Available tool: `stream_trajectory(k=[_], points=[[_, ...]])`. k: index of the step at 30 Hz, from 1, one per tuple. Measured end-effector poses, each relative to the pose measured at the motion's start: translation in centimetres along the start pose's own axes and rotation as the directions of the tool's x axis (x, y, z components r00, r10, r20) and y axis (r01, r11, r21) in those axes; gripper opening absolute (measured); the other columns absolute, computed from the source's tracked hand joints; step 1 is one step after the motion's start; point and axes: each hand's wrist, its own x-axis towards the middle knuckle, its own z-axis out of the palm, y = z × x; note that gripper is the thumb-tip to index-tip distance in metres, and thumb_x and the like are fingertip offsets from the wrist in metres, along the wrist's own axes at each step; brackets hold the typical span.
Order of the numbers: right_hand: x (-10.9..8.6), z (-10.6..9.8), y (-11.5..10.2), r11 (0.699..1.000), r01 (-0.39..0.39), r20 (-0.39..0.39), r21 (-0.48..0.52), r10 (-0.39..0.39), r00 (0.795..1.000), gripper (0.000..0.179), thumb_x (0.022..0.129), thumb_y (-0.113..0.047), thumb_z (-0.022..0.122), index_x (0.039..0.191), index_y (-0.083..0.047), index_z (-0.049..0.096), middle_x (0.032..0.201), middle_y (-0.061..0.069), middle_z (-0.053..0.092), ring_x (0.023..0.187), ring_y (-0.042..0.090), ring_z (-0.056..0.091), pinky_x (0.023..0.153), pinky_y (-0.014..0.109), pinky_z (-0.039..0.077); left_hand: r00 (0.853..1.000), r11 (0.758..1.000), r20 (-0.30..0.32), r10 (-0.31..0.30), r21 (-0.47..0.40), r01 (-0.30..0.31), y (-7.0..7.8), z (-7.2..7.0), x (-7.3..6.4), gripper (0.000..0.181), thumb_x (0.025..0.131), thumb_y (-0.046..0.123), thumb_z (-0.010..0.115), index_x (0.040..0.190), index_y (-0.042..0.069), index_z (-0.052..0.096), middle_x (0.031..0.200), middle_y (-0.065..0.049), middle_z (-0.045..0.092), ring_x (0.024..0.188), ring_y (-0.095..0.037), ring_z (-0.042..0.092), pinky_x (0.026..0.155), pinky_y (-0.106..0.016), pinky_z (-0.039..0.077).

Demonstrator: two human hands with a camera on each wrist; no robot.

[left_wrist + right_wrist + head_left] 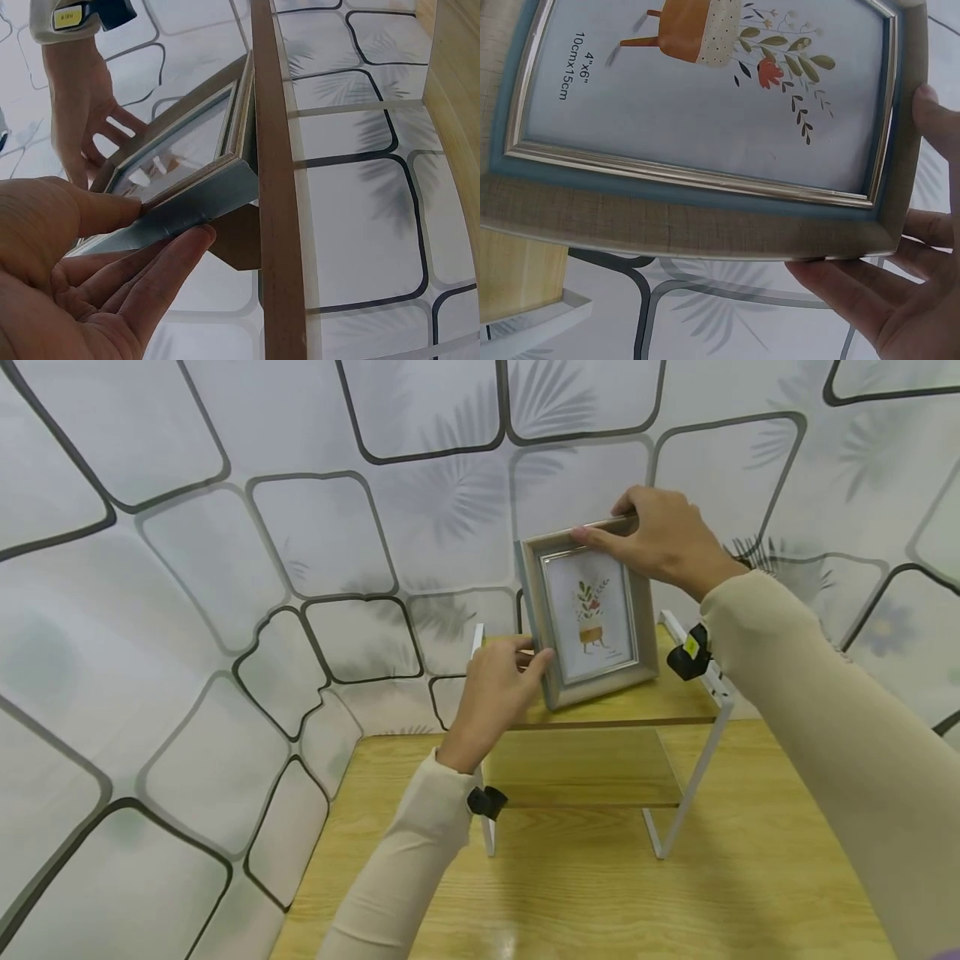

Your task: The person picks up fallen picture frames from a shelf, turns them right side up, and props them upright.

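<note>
A beige picture frame with a plant-pot print stands tilted on the upper shelf of a small two-tier rack. My left hand holds its left side near the bottom; in the left wrist view the thumb lies on the front and the fingers behind the edge. At the top right corner, my right hand grips the frame, thumb on the front and fingers over the back. The right wrist view shows the print close up, with "10cmx15cm" on it. Behind the frame, a brown support flap sticks out.
White metal legs carry the rack, and a lower wooden shelf sits beneath the upper one. The rack stands on a wood-grain surface. Patterned wall covering rises behind and to the left, close to the rack.
</note>
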Motion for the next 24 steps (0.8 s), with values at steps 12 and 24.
stream_trajectory(k=[12, 24], points=[[-1.2, 0.1, -0.6, 0.998, -0.061, -0.086, -0.016, 0.059, 0.995, 0.091, 0.092, -0.072, 0.054, 0.136, 0.008, 0.055, 0.134, 0.030, 0.058, 0.118, 0.048, 0.056, 0.101, 0.062, 0.044, 0.999, 0.999, -0.030, -0.024, 0.030, 0.025, -0.8, -0.5, 0.6, 0.037, 0.102, 0.022, 0.063, 0.129, -0.004, 0.065, 0.115, -0.016, 0.073, 0.101, -0.024, 0.074, 0.085, -0.037, 0.059], [-1.9, 0.7, -1.1, 0.995, -0.093, -0.204, -0.027, 0.085, 0.975, 0.082, 0.092, -0.069, 0.058, 0.125, 0.006, 0.066, 0.123, 0.028, 0.066, 0.107, 0.045, 0.062, 0.093, 0.062, 0.044, 0.999, 0.998, -0.041, -0.033, 0.053, 0.035, -0.9, -0.7, 0.8, 0.036, 0.104, 0.020, 0.061, 0.131, -0.004, 0.064, 0.118, -0.016, 0.072, 0.108, -0.026, 0.071, 0.090, -0.039, 0.057]])
